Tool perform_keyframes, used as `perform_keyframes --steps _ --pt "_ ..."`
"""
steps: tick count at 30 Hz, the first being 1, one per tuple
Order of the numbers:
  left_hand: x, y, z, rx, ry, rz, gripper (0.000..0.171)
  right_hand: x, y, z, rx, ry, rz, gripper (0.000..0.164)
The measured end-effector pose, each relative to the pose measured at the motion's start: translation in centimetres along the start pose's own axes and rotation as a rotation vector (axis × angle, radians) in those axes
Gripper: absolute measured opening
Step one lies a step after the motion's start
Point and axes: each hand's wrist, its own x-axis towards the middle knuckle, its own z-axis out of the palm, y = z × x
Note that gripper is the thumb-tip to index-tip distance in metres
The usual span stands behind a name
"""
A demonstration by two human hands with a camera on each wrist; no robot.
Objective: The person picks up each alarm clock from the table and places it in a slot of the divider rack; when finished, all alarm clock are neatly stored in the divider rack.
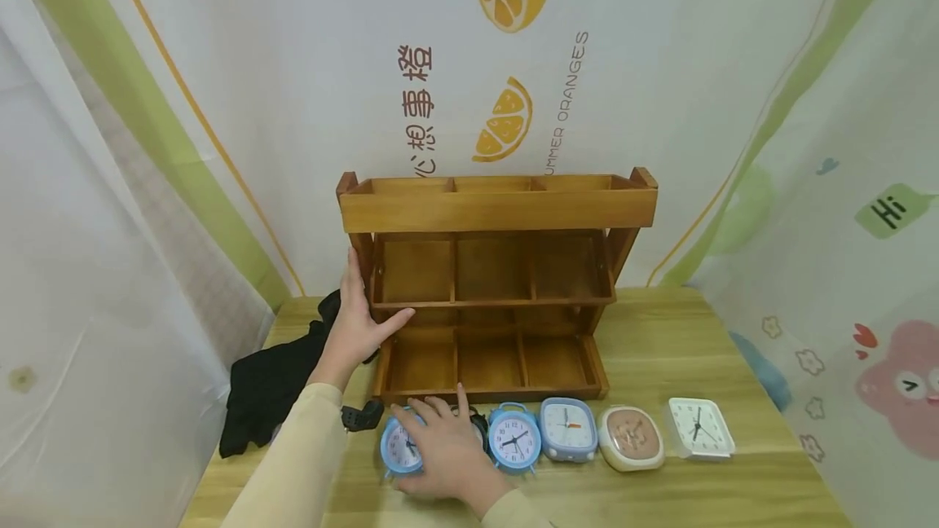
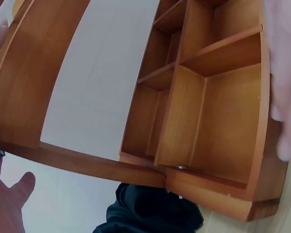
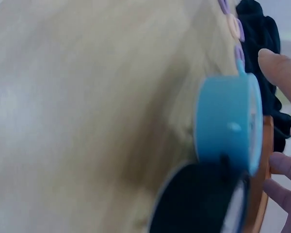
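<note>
A three-tier wooden shelf [image 1: 499, 210] with divided compartments stands on the table. My left hand [image 1: 355, 332] is at its left upright, fingers straight and thumb spread towards the middle tier. In the left wrist view, that hand [image 2: 7, 199] shows beside the frame. My right hand [image 1: 449, 451] is over the left end of a row of alarm clocks, fingers spread. Partly hidden under it are a blue alarm clock [image 1: 394, 448] and a black one [image 1: 480, 422]. The right wrist view shows the blue clock [image 3: 223, 121] and the dark clock [image 3: 194, 201] standing against each other.
Rightward in the row come another blue twin-bell clock [image 1: 515, 440], a blue-framed clock [image 1: 568, 429], a cream clock [image 1: 631, 437] and a white square clock [image 1: 699, 428]. Black cloth [image 1: 267, 381] lies left of the shelf, near a small black object [image 1: 363, 415]. Curtains surround the table.
</note>
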Motion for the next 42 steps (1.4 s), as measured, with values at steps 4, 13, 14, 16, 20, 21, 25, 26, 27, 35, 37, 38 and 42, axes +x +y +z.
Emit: perform_keyframes --steps 4,13,14,16,20,21,25,26,27,35,37,38,42 --pt "0.0 -0.6 0.2 0.012 0.004 0.011 0.126 0.2 -0.5 1.1 -0.003 -0.053 0.029 0.091" --pt "0.3 -1.2 -0.3 -0.002 0.054 0.047 0.118 0.9 -0.5 1.9 -0.058 0.021 0.028 0.08" --pt "0.3 -1.3 -0.4 -0.001 0.057 0.046 0.118 1.0 -0.5 1.9 -0.052 0.025 0.025 0.079" --pt "0.3 -1.4 -0.4 0.005 0.056 0.042 0.119 1.1 -0.5 1.9 -0.032 0.027 0.017 0.078" --pt "0.3 -1.6 -0.3 0.015 0.052 0.04 0.119 1.2 -0.7 2.0 0.016 0.028 -0.025 0.075" --pt "0.4 -1.6 -0.3 0.017 0.05 0.041 0.118 1.1 -0.7 1.9 0.024 0.034 -0.038 0.074" --pt "0.4 -1.6 -0.2 0.006 0.033 0.045 0.117 0.6 -0.7 1.1 0.084 0.092 -0.068 0.072" --pt "0.4 -1.6 -0.2 0.002 0.028 0.042 0.117 0.5 -0.6 0.7 0.106 0.106 -0.068 0.073" --pt "0.4 -1.5 -0.2 -0.004 0.024 0.038 0.117 0.4 -0.5 0.2 0.124 0.122 -0.068 0.073" --pt "0.1 -1.8 -0.4 -0.033 0.071 0.064 0.122 2.3 1.7 -3.9 0.165 0.205 -0.039 0.079" --pt "0.1 -1.9 -0.4 -0.036 0.073 0.072 0.122 3.4 2.7 -4.3 0.196 0.197 -0.02 0.079" --pt "0.2 -2.0 -0.3 -0.043 0.072 0.073 0.121 3.9 3.3 -4.4 0.216 0.193 -0.012 0.079" --pt "0.4 -2.1 0.2 -0.065 0.052 0.072 0.121 5.6 5.3 -3.9 0.338 0.156 0.016 0.078"
